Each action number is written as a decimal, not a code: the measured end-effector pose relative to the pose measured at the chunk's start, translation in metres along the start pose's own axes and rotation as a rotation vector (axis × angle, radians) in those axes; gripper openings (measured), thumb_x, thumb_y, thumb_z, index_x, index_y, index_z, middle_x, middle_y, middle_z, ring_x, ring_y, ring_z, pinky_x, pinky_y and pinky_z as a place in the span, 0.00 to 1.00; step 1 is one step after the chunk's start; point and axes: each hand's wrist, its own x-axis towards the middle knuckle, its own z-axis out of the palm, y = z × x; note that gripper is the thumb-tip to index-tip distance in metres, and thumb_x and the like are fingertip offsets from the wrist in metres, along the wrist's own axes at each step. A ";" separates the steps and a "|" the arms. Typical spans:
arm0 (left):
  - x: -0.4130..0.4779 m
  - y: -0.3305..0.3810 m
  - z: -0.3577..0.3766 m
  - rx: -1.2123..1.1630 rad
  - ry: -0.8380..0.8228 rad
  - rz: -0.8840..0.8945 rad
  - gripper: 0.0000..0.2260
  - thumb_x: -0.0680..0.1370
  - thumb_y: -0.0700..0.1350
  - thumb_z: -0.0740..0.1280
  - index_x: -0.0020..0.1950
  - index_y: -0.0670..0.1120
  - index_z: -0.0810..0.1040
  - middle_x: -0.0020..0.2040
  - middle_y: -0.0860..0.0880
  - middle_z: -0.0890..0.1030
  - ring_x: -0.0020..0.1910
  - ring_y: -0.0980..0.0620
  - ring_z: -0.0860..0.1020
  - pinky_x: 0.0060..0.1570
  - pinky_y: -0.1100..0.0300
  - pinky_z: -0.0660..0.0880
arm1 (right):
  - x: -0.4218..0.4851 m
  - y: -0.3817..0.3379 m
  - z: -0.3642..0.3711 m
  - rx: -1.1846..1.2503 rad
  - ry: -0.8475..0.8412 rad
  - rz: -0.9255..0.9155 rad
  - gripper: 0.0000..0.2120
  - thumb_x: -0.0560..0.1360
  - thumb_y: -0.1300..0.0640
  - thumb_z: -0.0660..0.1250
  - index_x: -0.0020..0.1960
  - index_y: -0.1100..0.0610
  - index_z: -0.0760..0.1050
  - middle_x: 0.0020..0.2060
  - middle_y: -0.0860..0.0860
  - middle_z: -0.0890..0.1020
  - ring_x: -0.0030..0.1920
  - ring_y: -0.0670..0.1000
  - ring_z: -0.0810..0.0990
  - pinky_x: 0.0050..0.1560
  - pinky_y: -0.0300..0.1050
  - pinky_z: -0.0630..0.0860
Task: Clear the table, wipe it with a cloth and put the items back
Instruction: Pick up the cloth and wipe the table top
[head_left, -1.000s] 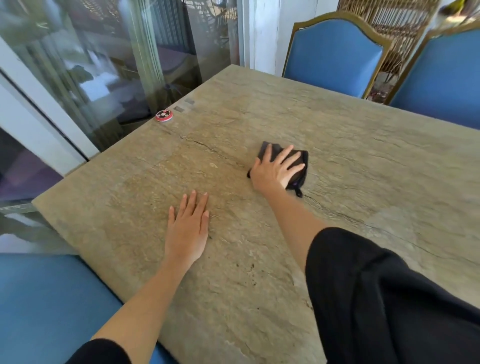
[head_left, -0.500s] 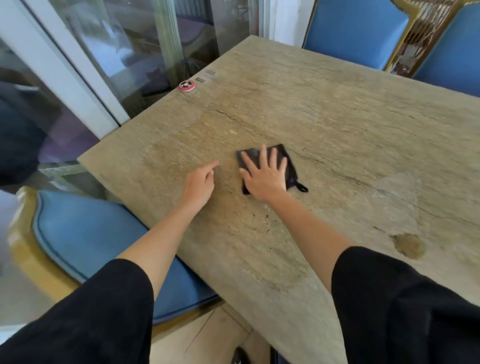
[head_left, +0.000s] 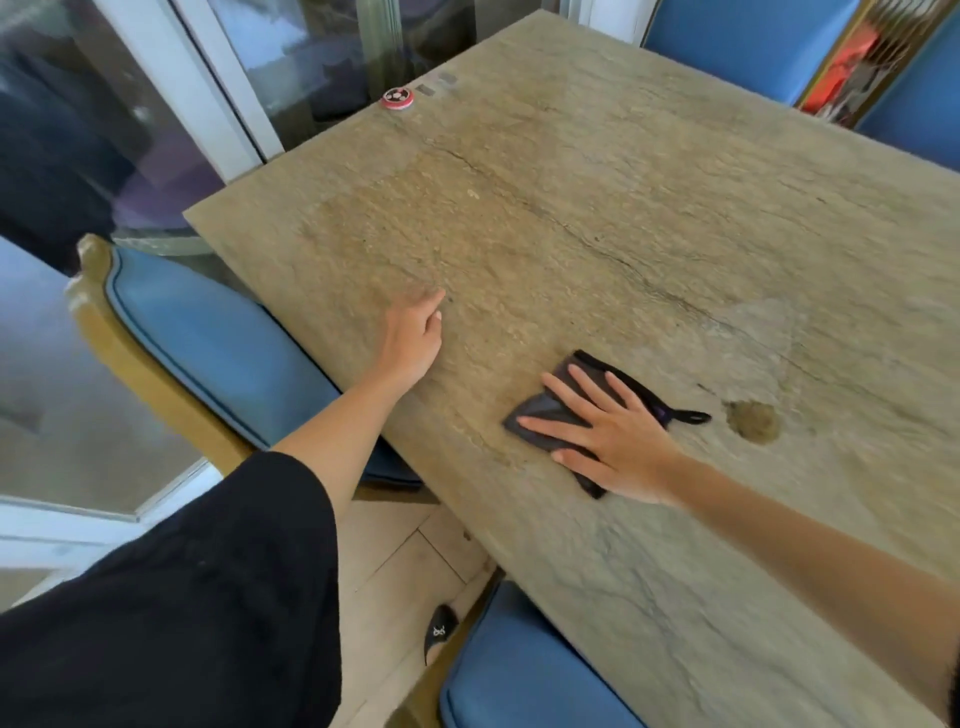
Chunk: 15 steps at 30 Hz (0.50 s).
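Note:
A folded dark cloth (head_left: 602, 370) with a small hanging loop lies on the rough stone table (head_left: 623, 208), close to its near edge. My right hand (head_left: 608, 436) presses flat on the cloth with fingers spread. My left hand (head_left: 413, 332) rests on the table near its left edge, index finger stretched out and the other fingers loosely curled, holding nothing. A darker damp patch covers the table's left part.
A small round red and white object (head_left: 398, 97) sits at the table's far left edge beside a glass door (head_left: 311, 57). Blue padded chairs stand at the left (head_left: 208, 338), at the near side (head_left: 519, 675) and at the far side (head_left: 748, 41). A small damp spot (head_left: 754, 422) lies right of the cloth.
My right hand has slid the cloth toward the table's near edge and to the right. My left hand went from lying flat to resting with one finger extended. The view has shifted back.

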 end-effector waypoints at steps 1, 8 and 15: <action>-0.006 -0.001 0.005 0.030 -0.001 0.026 0.18 0.82 0.41 0.54 0.72 0.44 0.67 0.73 0.42 0.66 0.71 0.48 0.65 0.71 0.55 0.57 | -0.017 0.002 0.002 0.022 0.005 0.029 0.21 0.81 0.38 0.40 0.74 0.30 0.43 0.77 0.42 0.43 0.77 0.51 0.37 0.75 0.57 0.39; -0.020 0.001 0.008 -0.002 0.020 0.019 0.18 0.83 0.45 0.52 0.72 0.45 0.67 0.73 0.45 0.65 0.75 0.45 0.58 0.73 0.48 0.55 | 0.054 -0.018 -0.017 0.094 -0.002 0.202 0.23 0.78 0.35 0.36 0.73 0.29 0.40 0.78 0.48 0.41 0.77 0.57 0.38 0.74 0.62 0.41; -0.019 0.010 0.015 0.235 -0.094 -0.026 0.21 0.83 0.51 0.48 0.75 0.50 0.61 0.76 0.44 0.59 0.76 0.44 0.53 0.73 0.44 0.50 | 0.109 -0.057 -0.010 0.031 -0.008 0.184 0.23 0.79 0.34 0.42 0.73 0.33 0.54 0.78 0.53 0.42 0.76 0.62 0.37 0.71 0.68 0.38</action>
